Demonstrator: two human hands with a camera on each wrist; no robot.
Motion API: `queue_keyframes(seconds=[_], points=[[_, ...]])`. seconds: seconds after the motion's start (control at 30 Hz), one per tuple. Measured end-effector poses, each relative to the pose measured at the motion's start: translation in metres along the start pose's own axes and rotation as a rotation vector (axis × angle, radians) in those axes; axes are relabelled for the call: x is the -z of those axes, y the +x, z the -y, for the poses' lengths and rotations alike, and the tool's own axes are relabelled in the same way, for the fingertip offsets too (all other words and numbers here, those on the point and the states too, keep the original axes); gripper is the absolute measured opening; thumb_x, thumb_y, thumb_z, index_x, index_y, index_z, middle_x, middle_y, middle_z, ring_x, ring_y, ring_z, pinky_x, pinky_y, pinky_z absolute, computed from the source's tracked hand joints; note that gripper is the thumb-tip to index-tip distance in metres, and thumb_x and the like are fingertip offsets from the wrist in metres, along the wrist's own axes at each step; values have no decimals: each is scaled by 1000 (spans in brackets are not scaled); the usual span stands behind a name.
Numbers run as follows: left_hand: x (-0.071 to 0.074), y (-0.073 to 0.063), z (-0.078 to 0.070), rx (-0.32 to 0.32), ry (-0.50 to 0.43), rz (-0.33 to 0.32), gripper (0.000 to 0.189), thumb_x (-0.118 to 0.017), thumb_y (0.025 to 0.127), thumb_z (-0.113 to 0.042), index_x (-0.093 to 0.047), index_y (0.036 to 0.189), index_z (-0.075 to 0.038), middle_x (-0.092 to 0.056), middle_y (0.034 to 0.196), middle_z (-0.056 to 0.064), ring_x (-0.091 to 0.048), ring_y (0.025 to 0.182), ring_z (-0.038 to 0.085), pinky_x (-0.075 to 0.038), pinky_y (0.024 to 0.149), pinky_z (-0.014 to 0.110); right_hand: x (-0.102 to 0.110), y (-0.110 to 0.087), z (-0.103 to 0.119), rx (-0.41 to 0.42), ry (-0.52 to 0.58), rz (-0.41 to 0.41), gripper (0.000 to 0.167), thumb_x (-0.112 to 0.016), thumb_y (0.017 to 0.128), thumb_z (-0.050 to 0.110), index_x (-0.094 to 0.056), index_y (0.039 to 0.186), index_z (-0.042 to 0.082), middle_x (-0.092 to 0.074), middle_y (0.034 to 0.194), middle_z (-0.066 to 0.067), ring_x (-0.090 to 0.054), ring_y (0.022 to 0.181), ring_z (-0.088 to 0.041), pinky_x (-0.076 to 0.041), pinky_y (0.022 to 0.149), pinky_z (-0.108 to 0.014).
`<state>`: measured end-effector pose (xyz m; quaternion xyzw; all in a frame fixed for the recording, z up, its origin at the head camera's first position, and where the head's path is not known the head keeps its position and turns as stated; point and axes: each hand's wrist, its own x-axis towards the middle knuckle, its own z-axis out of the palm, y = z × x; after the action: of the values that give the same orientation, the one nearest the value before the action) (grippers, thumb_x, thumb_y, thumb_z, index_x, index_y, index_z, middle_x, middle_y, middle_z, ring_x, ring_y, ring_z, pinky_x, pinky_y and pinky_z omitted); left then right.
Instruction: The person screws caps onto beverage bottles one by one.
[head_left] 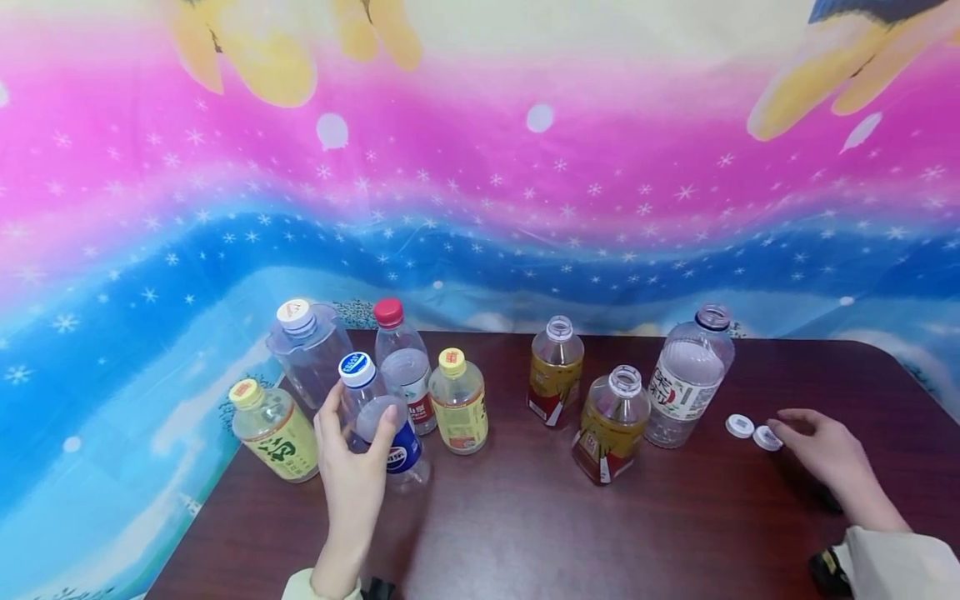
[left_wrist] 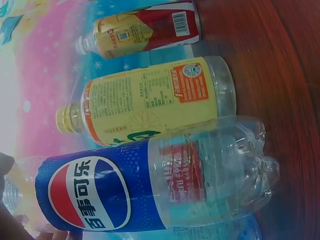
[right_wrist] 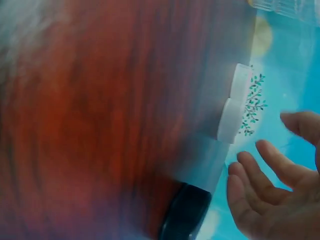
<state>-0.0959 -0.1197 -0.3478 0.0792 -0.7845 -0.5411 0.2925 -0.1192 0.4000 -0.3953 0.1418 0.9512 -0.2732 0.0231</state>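
My left hand [head_left: 352,475] grips a Pepsi bottle [head_left: 405,450] by its upper part, thumb on one side and fingers on the other. The bottle has a blue label and a blue-topped white cap [head_left: 357,369]. Its clear base shows in the left wrist view; I cannot tell whether it touches the table. Over at the right, my right hand [head_left: 828,450] hovers beside two white caps [head_left: 740,426] that lie side by side. Its fingers [right_wrist: 272,157] are loosely bent and apart, holding nothing in the right wrist view.
Around the Pepsi bottle stand two yellow-labelled bottles [head_left: 459,408], a red-capped bottle [head_left: 405,367] and a white-capped clear bottle [head_left: 311,358]. Two uncapped gold-labelled bottles [head_left: 555,371] and an uncapped clear bottle [head_left: 686,383] stand right of centre. A black object [right_wrist: 186,212] lies near my right hand.
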Motion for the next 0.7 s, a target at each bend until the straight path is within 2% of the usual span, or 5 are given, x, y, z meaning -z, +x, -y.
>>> queue_keyframes(seconds=[0.1, 0.2, 0.47, 0.7], points=[[-1, 2, 2, -4, 3, 1, 68, -71, 85, -18, -36, 142, -4, -42, 133, 19, -41, 129, 31, -37, 106, 56, -3, 4, -3, -15, -14, 96, 73, -45, 97, 46, -38, 130, -18, -40, 128, -44, -45, 108, -55, -42, 83, -59], [-1, 3, 3, -13, 11, 6, 70, -72, 85, -17, -36, 143, -4, -42, 133, 20, -41, 130, 31, -36, 107, 56, -4, 6, -5, -17, -11, 133, 76, -49, 95, 46, -35, 131, -19, -40, 128, -45, -45, 109, -56, -42, 84, -59], [-1, 3, 3, -14, 39, 39, 73, -72, 85, -18, -33, 146, -10, -42, 134, 19, -41, 131, 34, -33, 108, 58, -7, 8, -6, 29, -5, 126, 70, -62, 90, 32, -38, 127, -22, -45, 121, -46, -50, 103, -55, -45, 80, -56], [-1, 3, 0, 10, 44, 48, 73, -70, 87, -22, -31, 147, -12, -40, 138, 18, -38, 135, 34, -30, 109, 59, -6, 8, -6, 42, -4, 118, 65, -65, 88, 25, -40, 124, -22, -49, 116, -44, -53, 99, -53, -46, 77, -53]])
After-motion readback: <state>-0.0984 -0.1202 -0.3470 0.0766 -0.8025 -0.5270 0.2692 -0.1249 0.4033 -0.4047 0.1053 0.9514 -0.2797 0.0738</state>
